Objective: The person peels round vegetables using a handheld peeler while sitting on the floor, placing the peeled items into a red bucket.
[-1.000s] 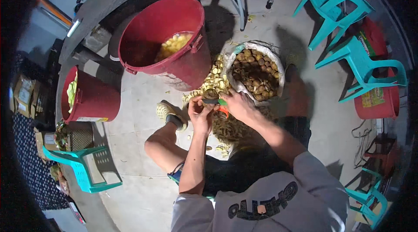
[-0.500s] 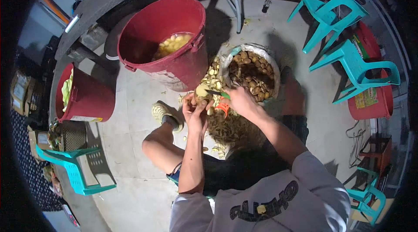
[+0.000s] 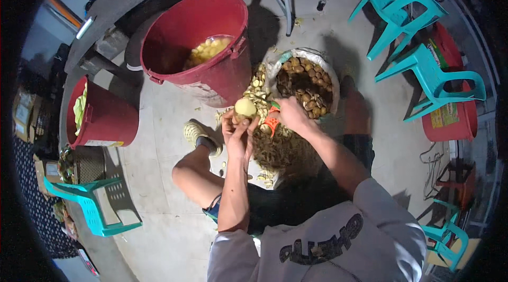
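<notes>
Red plastic makes the large tub [image 3: 235, 78], pale potatoes [image 3: 211, 50] inside. Off its right edge stands the sack [image 3: 271, 74] of brown potatoes [image 3: 317, 76], and off the sack's near edge a dark peel heap [image 3: 280, 156] covers the floor [image 3: 159, 186]. The right hand [image 3: 291, 113] grips the knife's green handle; the left hand [image 3: 237, 128] cups a partly peeled potato [image 3: 245, 106] from below, in the air between the tub's near edge and the sack's left edge. That bare, rounded top may be slick: a loose hold could let it roll out onto the scraps. The knife [image 3: 275, 105] points toward the potato, so a skidding stroke could nick the left fingers.
</notes>
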### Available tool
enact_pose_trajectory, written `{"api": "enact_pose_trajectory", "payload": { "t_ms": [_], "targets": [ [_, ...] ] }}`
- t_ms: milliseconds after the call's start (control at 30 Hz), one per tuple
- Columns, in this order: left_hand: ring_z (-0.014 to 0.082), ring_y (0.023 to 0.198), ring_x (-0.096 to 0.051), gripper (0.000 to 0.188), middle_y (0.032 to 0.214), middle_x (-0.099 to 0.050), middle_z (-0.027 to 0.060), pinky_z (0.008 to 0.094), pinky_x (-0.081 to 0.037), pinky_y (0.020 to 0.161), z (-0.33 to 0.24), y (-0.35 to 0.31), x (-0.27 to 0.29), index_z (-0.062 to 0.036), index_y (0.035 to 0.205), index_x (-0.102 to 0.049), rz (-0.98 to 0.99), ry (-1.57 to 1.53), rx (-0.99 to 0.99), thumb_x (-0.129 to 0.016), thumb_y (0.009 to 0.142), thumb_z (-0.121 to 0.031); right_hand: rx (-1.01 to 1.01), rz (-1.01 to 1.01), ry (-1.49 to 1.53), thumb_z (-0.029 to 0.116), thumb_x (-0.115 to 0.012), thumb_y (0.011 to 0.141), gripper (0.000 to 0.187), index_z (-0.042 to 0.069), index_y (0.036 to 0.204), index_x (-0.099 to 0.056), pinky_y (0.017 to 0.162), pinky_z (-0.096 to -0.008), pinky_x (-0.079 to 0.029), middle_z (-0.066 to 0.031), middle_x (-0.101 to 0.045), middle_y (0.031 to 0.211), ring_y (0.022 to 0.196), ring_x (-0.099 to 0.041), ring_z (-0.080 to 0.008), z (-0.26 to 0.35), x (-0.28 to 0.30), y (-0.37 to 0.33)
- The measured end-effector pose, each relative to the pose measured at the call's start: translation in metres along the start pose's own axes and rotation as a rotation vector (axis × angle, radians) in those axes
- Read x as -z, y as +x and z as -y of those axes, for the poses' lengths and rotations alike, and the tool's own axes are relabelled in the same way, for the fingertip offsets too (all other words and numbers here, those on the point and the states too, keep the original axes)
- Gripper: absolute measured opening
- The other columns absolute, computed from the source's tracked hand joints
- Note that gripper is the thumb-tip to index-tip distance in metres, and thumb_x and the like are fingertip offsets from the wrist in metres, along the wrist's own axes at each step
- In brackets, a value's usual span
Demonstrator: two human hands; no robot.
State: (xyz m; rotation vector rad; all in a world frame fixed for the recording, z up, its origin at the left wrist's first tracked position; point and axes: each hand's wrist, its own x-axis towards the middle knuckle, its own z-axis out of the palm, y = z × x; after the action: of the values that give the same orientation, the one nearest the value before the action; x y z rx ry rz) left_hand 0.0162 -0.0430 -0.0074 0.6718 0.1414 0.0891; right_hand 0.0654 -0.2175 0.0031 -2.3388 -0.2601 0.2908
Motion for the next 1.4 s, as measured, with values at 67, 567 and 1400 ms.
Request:
{"api": "enact_pose_trajectory", "payload": {
  "t_ms": [67, 567, 1400],
  "targets": [
    [0.0227, 0.104, -0.058, 0.038, 0.109, -0.056, 0.0086, 0.0509, -0.049, 0.093, -0.002, 0.000, 0.000, -0.0068, 0.109, -0.049, -0.033, -0.113, -0.022, -0.063, 0.078, 0.009, 0.127, -0.065, -0.170, 0.020, -0.073, 0.076, 0.045, -0.002, 0.113, -0.059, 0.071, -0.0441, -0.049, -0.0286, -0.060, 0.084, 0.077, -0.061, -0.0405, 0.004, -0.004, -0.003],
    [0.0186, 0.101, -0.057, 0.040, 0.112, -0.055, 0.0130, 0.0330, -0.049, 0.087, -0.024, -0.008, 0.002, -0.0013, 0.101, -0.053, 0.186, 0.631, -0.221, -0.070, 0.068, 0.012, 0.080, 0.011, -0.086, 0.017, -0.079, 0.069, 0.039, -0.005, 0.095, -0.061, 0.071, -0.0432, -0.050, -0.0271, -0.062, 0.088, 0.079, -0.063, -0.0408, -0.036, -0.018, -0.006],
    [0.0245, 0.112, -0.054, 0.049, 0.120, -0.055, 0.0107, 0.0418, -0.046, 0.097, -0.007, -0.006, 0.005, -0.0048, 0.124, -0.046, 0.072, -0.031, 0.006, -0.066, 0.080, 0.004, 0.270, -0.147, -0.002, 0.021, -0.066, 0.082, 0.036, 0.003, 0.113, -0.060, 0.080, -0.0465, -0.050, -0.0280, -0.057, 0.105, 0.089, -0.059, -0.0422, 0.025, -0.030, -0.017]
  ]
}}
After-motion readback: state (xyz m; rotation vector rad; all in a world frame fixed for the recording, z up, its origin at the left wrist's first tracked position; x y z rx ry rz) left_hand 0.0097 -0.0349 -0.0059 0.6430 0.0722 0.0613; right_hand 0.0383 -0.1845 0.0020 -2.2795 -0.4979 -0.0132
